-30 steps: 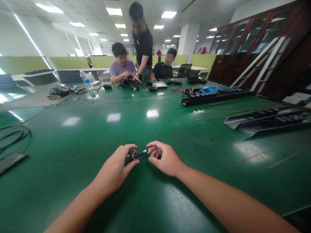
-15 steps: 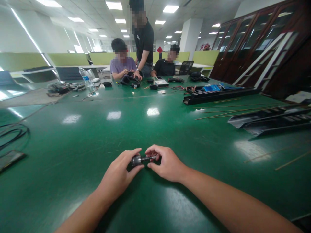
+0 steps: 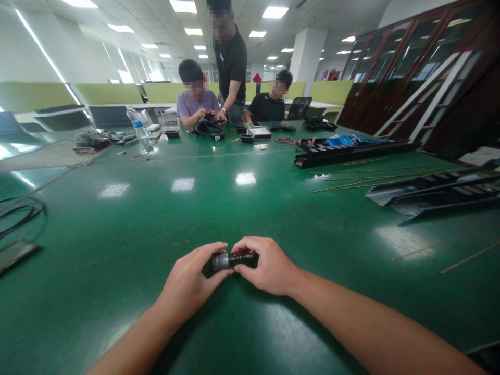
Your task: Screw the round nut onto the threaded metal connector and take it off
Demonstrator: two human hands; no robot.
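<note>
My left hand (image 3: 188, 278) grips a cylindrical metal part with a ribbed shaft (image 3: 222, 261), thumb and fingers on either side of its thick dark grey body. The part lies on its side, low over or on the green table, and its shaft points right. Around the base of that shaft, the thumb and forefinger of my right hand (image 3: 269, 268) are closed. The shaft's thin tip shows between the right fingers and palm. Exactly where the right fingertips touch is partly hidden.
Black metal channels (image 3: 449, 195) and thin rods (image 3: 359, 183) lie to the right. A cable coil (image 3: 23, 213) and a flat panel (image 3: 17, 254) are at left. Across the table (image 3: 156, 208), three people are near a black headset-like device (image 3: 210, 130), small boxes and a water bottle (image 3: 137, 125).
My right hand has shifted left along the shaft, so its fingertips are now close to the thick body and my left hand. A standing co-worker's hand has lifted off the black device.
</note>
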